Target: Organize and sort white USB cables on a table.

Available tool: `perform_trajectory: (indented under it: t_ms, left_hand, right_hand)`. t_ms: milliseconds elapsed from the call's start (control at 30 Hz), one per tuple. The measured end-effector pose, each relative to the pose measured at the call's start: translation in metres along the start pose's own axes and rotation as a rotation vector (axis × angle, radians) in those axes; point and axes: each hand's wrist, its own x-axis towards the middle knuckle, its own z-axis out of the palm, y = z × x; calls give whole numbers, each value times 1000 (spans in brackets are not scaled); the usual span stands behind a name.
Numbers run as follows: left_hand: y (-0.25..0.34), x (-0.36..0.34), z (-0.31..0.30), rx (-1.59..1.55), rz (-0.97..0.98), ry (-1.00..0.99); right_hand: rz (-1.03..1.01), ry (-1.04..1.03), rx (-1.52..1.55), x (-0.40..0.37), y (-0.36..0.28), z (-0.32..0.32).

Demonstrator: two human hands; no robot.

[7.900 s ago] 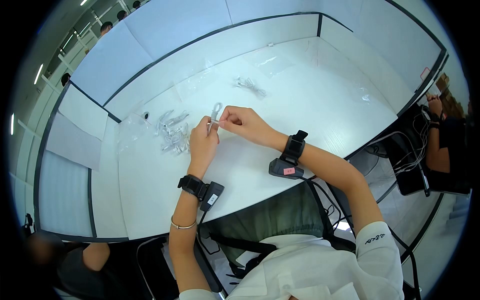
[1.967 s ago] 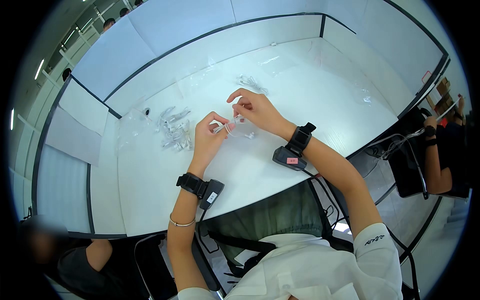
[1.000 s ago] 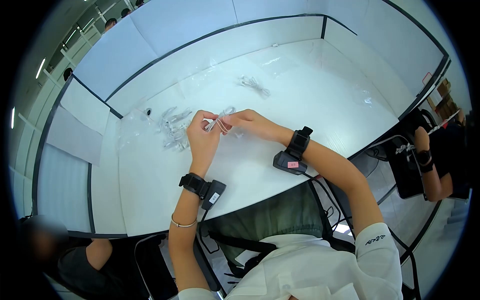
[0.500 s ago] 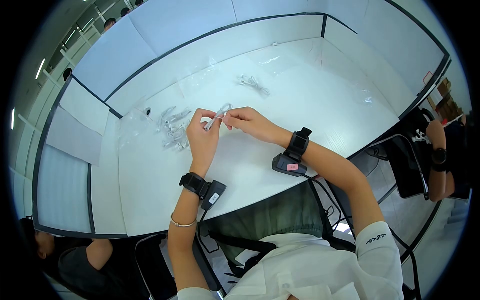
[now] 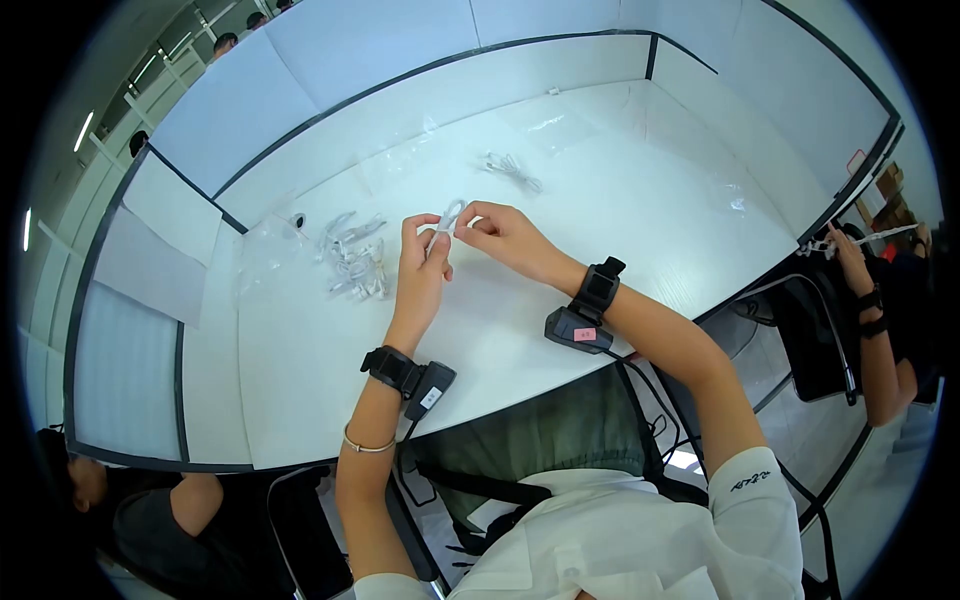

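A small coiled white cable (image 5: 453, 213) is pinched between the fingers of my left hand (image 5: 424, 262), above the white table. Close against its right side is my right hand (image 5: 497, 235), with thumb and forefinger pressed together at the coil; whether a tie or part of the cable is between them is too small to make out. Left of my hands lies a pile of bundled white cables (image 5: 358, 262). Beyond them, farther back on the table, rests another bundled white cable (image 5: 512, 172).
Low white walls with black edging surround the table (image 5: 600, 200). Clear plastic bags (image 5: 268, 250) lie at the left, and more clear plastic is near the back. A co-worker's arm (image 5: 868, 300) holds a white cable at the right; another person sits at lower left.
Both my hands have shifted slightly, my left one to the right, and the fingers around the coil have changed position. The co-worker at the right has raised a hand and stretched out a cable.
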Motion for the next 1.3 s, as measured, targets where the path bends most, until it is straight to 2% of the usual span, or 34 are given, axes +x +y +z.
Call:
perform_trajectory:
  t_ms: [233, 400, 633, 833, 967, 1200, 1300]
  left_hand:
    - [-5, 4, -1, -209, -22, 4]
    - [-2, 3, -2, -269, -60, -4]
    - [7, -1, 4, -331, -67, 29]
    - [5, -1, 2, -200, -36, 46]
    - [3, 1, 1, -224, -61, 80]
    - [4, 2, -1, -202, -41, -5]
    - [-3, 4, -3, -171, -27, -15]
  right_hand:
    - [-19, -23, 20, 1, 3, 0]
    - [-49, 4, -41, 4, 5, -2]
    - [-25, -23, 32, 3, 6, -1]
    - [-60, 0, -2, 2, 5, 5]
    - [-60, 0, -14, 1, 3, 7]
    - [-96, 59, 37, 1, 9, 9]
    - [-65, 51, -113, 0, 7, 4]
